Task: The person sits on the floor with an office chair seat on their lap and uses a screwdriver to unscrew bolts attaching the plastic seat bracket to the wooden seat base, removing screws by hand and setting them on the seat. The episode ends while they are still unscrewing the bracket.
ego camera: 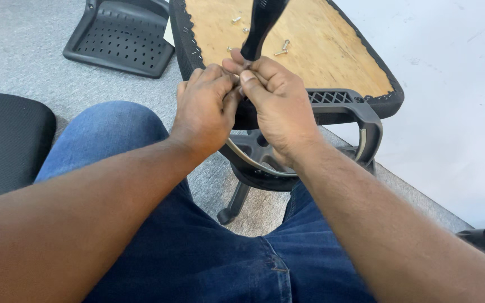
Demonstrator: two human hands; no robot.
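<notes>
Both hands meet over the near edge of an upturned chair seat (310, 45) with a bare plywood underside and black fabric rim. My right hand (279, 106) pinches the lower end of a black ribbed tool handle (262, 22) that rises out of the top of the view. My left hand (206, 106) is closed beside it, fingertips pressed against the same spot; what it pinches is hidden. A black plastic armrest (346, 112) sits just under the hands. Several silver screws (282, 47) lie loose on the plywood.
A black perforated plastic chair part (122, 33) lies on the grey carpet at the upper left. A black cushion (7, 140) is at the left. My legs in blue jeans (197, 247) fill the bottom. A white board (456, 84) covers the floor at the right.
</notes>
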